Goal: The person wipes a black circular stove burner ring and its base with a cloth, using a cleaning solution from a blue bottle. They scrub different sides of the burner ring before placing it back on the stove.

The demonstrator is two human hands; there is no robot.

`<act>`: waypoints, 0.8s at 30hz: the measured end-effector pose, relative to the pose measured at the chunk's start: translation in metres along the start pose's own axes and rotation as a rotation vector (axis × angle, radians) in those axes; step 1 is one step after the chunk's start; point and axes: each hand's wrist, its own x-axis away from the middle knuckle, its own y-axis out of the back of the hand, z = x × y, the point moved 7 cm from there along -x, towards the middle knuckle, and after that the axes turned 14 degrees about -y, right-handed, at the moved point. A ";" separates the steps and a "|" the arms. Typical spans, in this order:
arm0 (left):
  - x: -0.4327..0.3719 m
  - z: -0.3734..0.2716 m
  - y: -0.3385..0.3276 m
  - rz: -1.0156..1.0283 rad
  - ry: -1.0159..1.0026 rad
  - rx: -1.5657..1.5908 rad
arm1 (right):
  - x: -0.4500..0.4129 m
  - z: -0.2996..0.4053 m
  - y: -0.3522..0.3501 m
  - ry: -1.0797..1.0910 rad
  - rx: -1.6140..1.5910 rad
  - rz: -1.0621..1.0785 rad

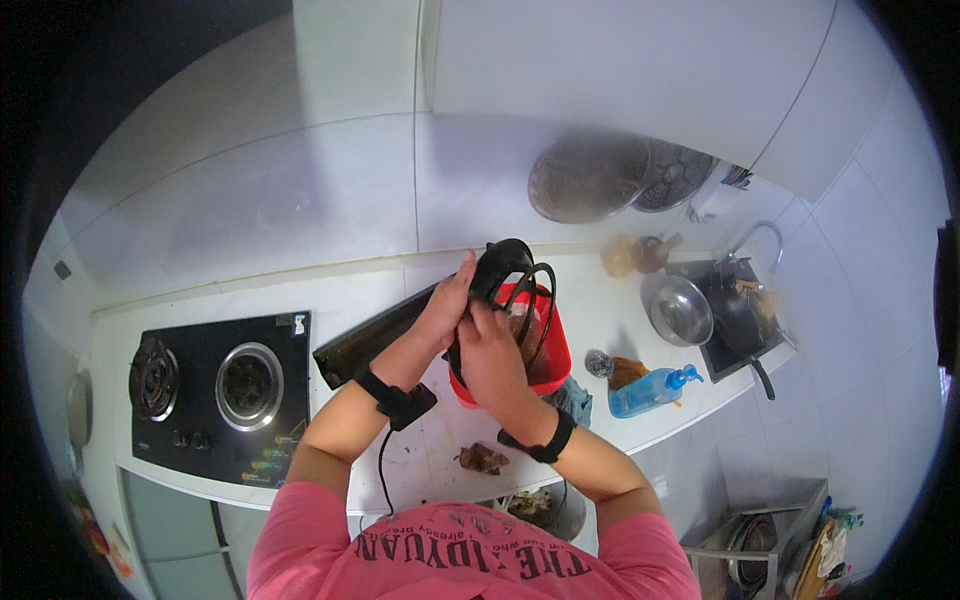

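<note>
A black pot support with curved prongs [534, 289], apparently from a gas burner, stands tilted over a red plastic basin [556, 352]. My left hand [448, 300] grips its left side, fingers stretched up along the rim. On its near side, the bent fingers of my right hand [491, 352] press against the support; whether anything is under those fingertips is hidden. Part of the basin's inside shows brownish behind the prongs. Under my left wrist lies a long black panel or tray [379, 334]. Both wrists wear black straps.
Left is a gas hob [217, 397]. To the right are a blue pump bottle [649, 394], steel-wool ball [598, 364], brown brush [628, 373], metal bowl [680, 310] and sink [720, 356] holding a black pan. Brown scraps [481, 458] lie near the edge, above a bin [574, 514].
</note>
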 end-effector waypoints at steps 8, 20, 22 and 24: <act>0.006 -0.004 0.009 -0.078 0.051 -0.303 | 0.042 -0.040 0.026 -0.128 -0.493 0.042; 0.004 0.006 0.001 0.044 0.043 -0.417 | -0.004 -0.161 -0.077 -0.359 -0.065 0.262; 0.006 0.006 -0.002 0.056 -0.026 -0.464 | -0.015 -0.159 -0.110 -0.235 0.048 0.276; 0.008 0.004 -0.008 0.087 -0.011 -0.624 | -0.023 -0.167 -0.134 -0.225 0.048 0.300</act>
